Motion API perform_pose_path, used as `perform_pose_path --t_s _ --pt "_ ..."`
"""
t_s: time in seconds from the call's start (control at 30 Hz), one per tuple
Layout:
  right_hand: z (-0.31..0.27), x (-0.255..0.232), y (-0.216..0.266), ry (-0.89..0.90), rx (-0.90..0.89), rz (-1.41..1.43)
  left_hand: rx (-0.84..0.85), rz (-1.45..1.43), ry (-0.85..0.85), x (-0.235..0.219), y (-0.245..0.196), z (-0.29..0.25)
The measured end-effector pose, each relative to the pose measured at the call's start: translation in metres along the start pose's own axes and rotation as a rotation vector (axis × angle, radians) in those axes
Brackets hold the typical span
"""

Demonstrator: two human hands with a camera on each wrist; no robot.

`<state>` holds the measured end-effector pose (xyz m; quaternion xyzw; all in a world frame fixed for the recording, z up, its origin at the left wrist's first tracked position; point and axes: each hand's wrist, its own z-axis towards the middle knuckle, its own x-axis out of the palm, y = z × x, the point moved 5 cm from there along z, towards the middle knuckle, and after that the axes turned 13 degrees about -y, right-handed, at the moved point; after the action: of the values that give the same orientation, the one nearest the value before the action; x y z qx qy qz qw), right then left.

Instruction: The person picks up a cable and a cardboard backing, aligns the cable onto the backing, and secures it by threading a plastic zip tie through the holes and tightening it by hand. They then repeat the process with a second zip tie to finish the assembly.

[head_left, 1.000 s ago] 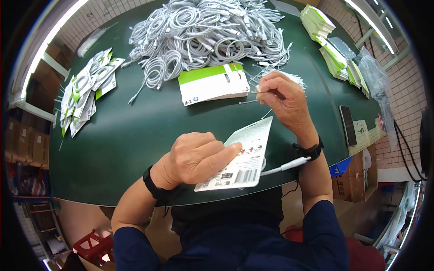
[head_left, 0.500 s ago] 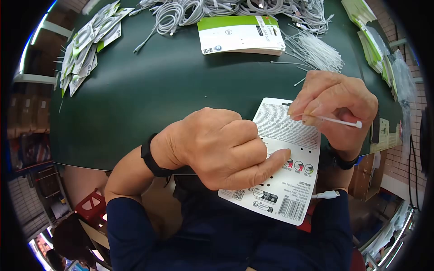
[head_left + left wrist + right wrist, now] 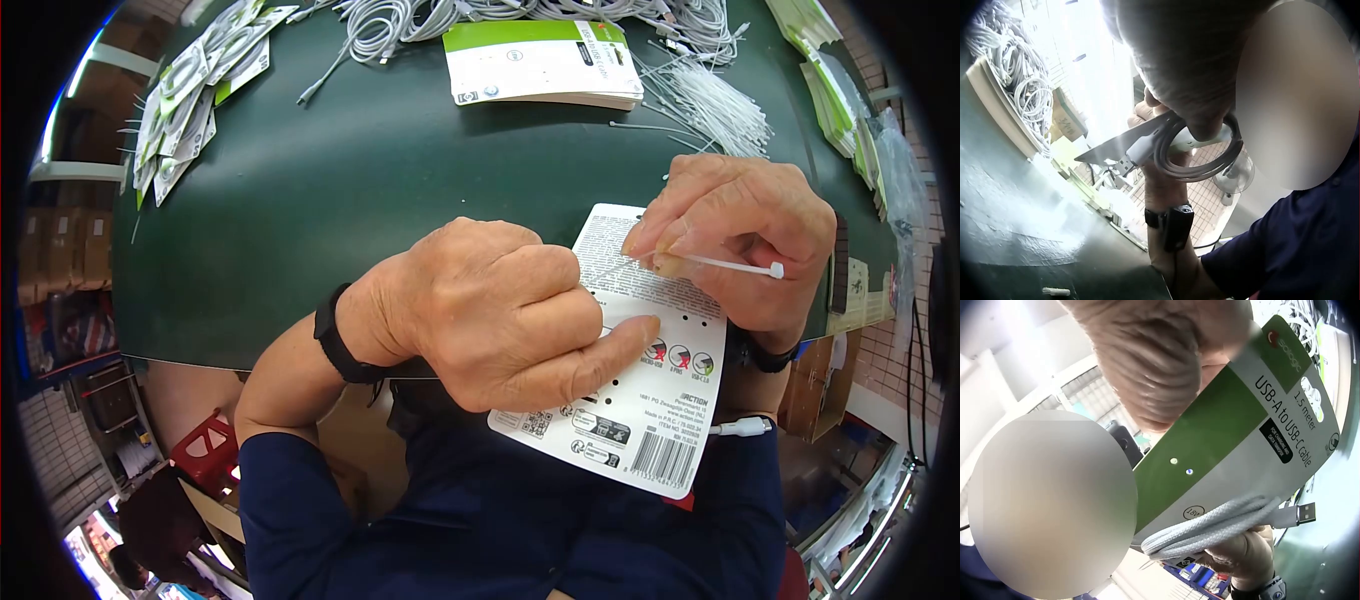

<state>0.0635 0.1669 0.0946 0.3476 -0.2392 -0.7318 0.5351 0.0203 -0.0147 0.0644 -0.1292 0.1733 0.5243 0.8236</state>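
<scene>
My left hand (image 3: 510,315) holds a printed packaging card (image 3: 655,425) by its lower left part, thumb lying across the printed back. On the card's green and white front, a grey braided USB cable (image 3: 1210,525) lies coiled, gripped together with the card. One USB-A plug (image 3: 1125,164) sticks out past the coil, and a white plug end (image 3: 742,427) shows at the card's right edge. Near the card's upper edge, my right hand (image 3: 745,235) pinches a white cable tie (image 3: 735,265) between thumb and forefinger. The tie's head points right and its thin tail reaches over the card.
Ahead on the green table (image 3: 330,200) lies a stack of cards (image 3: 540,65), beside a pile of loose cable ties (image 3: 715,105). Coiled cables (image 3: 420,25) heap up behind. Carded cables (image 3: 185,100) lie at left; more card stacks (image 3: 840,110) and a plastic bag (image 3: 895,180) at right.
My right hand has come from near the loose ties to the card, where the pinched tie now shows clearly. The card's back has turned toward the head camera, which has tilted down.
</scene>
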Motion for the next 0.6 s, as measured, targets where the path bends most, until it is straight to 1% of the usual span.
perform_pose_path --t_s 0.17,0.23,0.3,0.4,0.5,0.6 --pt "0.0 0.002 -0.008 0.107 0.081 0.04 -0.011 0.006 -0.015 0.002 0.001 -0.002" --pt "0.0 0.003 -0.01 0.043 0.245 0.076 -0.017 0.005 0.005 0.001 0.002 -0.001" --pt "-0.005 0.004 -0.006 -0.127 0.571 0.135 -0.023 0.006 0.011 0.0 0.003 -0.001" --pt "-0.005 0.002 -0.01 -0.021 0.448 0.131 -0.025 0.01 -0.005 0.0 0.003 -0.002" --pt "-0.003 0.003 -0.013 0.084 0.236 0.077 -0.022 0.003 0.008 0.0 0.002 -0.002" --pt "-0.001 0.006 -0.012 0.14 0.189 0.097 -0.022 -0.004 0.004 0.001 0.001 -0.002"
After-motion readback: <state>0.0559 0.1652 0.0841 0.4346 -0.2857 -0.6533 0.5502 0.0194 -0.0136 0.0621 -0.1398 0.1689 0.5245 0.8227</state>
